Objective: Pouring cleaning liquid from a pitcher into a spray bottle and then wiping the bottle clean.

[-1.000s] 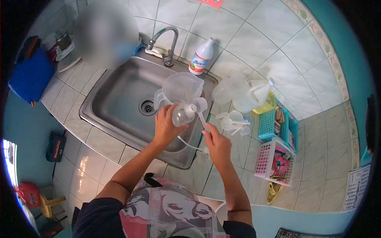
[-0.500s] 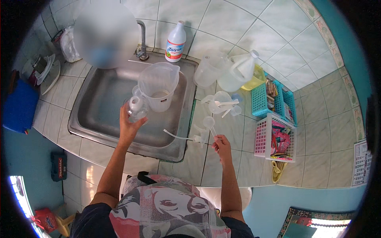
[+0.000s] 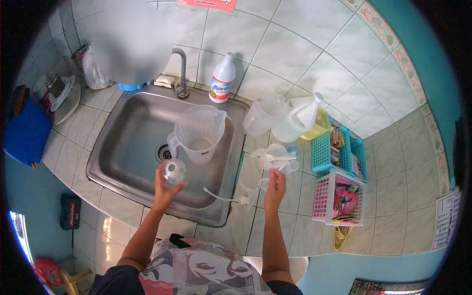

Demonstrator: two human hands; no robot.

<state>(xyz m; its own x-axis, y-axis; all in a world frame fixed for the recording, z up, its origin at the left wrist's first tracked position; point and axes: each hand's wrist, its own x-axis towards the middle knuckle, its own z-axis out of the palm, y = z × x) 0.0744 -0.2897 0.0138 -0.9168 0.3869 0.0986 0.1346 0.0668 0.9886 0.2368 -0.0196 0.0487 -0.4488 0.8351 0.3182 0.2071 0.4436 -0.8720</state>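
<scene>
My left hand (image 3: 166, 186) is wrapped round a clear plastic bottle (image 3: 175, 171) over the front of the sink (image 3: 118, 142). Behind it, a translucent pitcher (image 3: 201, 128) stands in the basin. My right hand (image 3: 275, 189) has curled fingers above the right counter, next to a small clear scoop (image 3: 264, 185); whether they grip anything is unclear. Beyond it lie clear measuring cups and white spoons (image 3: 275, 157). A pump-like piece with a thin tube (image 3: 242, 200) rests at the sink's right rim, its tube reaching over the basin.
A white bottle (image 3: 222, 78) stands behind the sink near the faucet (image 3: 183, 73). At right are a large jug (image 3: 290, 125), another translucent pitcher (image 3: 258, 118), turquoise baskets (image 3: 324, 152) and a white basket (image 3: 322, 199). Plates (image 3: 69, 105) and a blue board (image 3: 27, 128) are left.
My hands have separated. The right carried a long-handled scoop from beside the pitcher onto the right counter. The left moved the clear bottle away from the pitcher, leftward and toward me.
</scene>
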